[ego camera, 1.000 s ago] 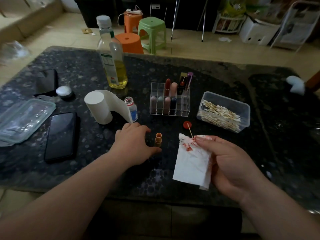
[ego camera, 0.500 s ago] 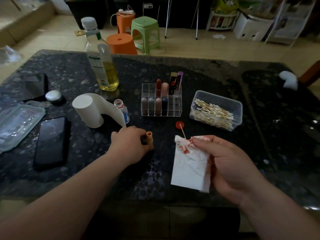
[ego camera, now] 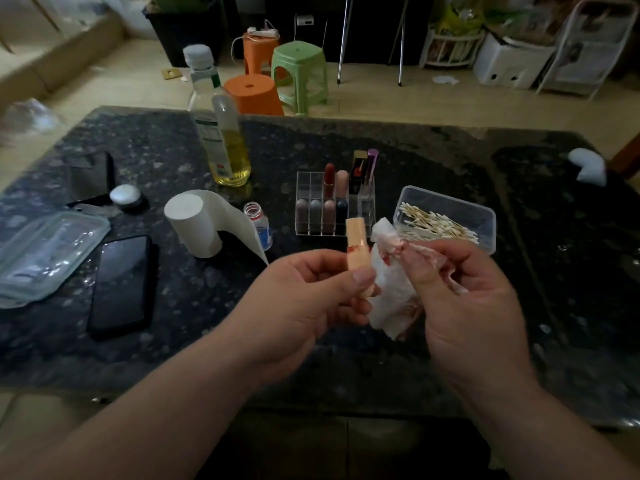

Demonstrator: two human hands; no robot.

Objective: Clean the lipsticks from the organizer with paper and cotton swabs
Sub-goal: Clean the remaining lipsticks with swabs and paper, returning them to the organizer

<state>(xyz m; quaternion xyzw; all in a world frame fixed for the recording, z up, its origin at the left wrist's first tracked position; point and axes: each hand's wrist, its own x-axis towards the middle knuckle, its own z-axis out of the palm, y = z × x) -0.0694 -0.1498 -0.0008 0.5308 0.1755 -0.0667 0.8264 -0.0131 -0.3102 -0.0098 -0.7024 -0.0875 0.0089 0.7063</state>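
My left hand [ego camera: 304,306] grips a peach lipstick tube [ego camera: 356,242] upright above the dark table, a red smear on its side. Just to its right, my right hand [ego camera: 471,299] holds a crumpled white paper [ego camera: 391,289] stained red, close against the tube. The clear organizer [ego camera: 304,188] stands behind them with several lipsticks in its slots. A clear box of cotton swabs [ego camera: 446,220] sits at its right. A paper roll [ego camera: 194,223] lies left of centre. Any swab in my right hand is hidden.
An oil bottle [ego camera: 221,133] stands behind the roll, a small open bottle [ego camera: 259,225] beside it. A black phone [ego camera: 121,285], a clear lid [ego camera: 45,251] and a round white jar [ego camera: 125,195] lie at the left. Stools stand beyond the table's far edge.
My left hand has picked the peach lipstick tube up off the table and raised it to the stained paper. My right hand has moved up and left to meet it.
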